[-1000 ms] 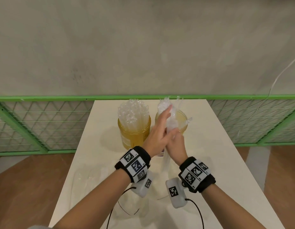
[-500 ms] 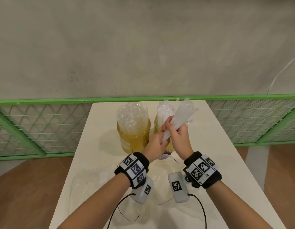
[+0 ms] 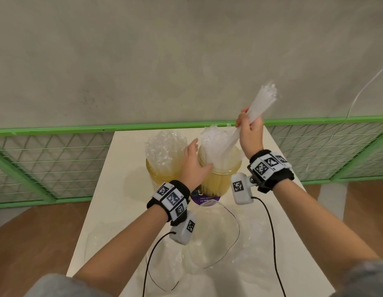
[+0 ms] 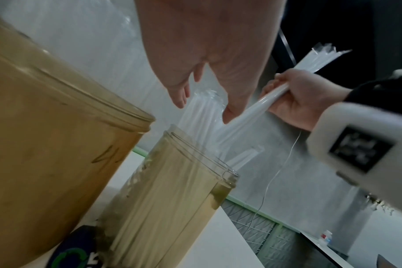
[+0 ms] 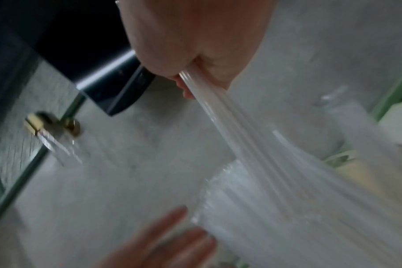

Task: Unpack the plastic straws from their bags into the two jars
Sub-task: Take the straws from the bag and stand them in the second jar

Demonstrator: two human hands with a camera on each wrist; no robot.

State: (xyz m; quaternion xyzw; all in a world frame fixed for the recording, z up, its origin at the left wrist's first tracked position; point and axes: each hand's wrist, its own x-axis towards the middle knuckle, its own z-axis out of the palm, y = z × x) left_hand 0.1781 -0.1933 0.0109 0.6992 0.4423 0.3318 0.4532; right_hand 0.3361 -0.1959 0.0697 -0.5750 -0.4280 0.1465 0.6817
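Two amber jars stand side by side at the far end of the white table (image 3: 130,189). The left jar (image 3: 162,170) (image 4: 46,145) is packed with clear straws. The right jar (image 3: 220,174) (image 4: 172,199) holds white straws (image 3: 214,144). My right hand (image 3: 249,129) (image 4: 303,101) (image 5: 190,39) grips a bundle of white straws (image 3: 261,103) (image 5: 252,141) raised above the right jar, its lower ends slanting down into the mouth. My left hand (image 3: 193,163) (image 4: 209,59) (image 5: 163,241) is flat, fingers straight, between the jars, against the standing straws.
Empty clear plastic bags (image 3: 207,243) lie crumpled on the near part of the table, one with a purple label (image 3: 204,197) at the foot of the right jar. Thin black cables (image 3: 270,232) run from the wrist cameras. A green mesh fence (image 3: 47,159) stands behind the table.
My right hand has lifted the straw bundle up and to the right, clear of my left. My left hand let go of the bundle and opened flat beside the right jar.
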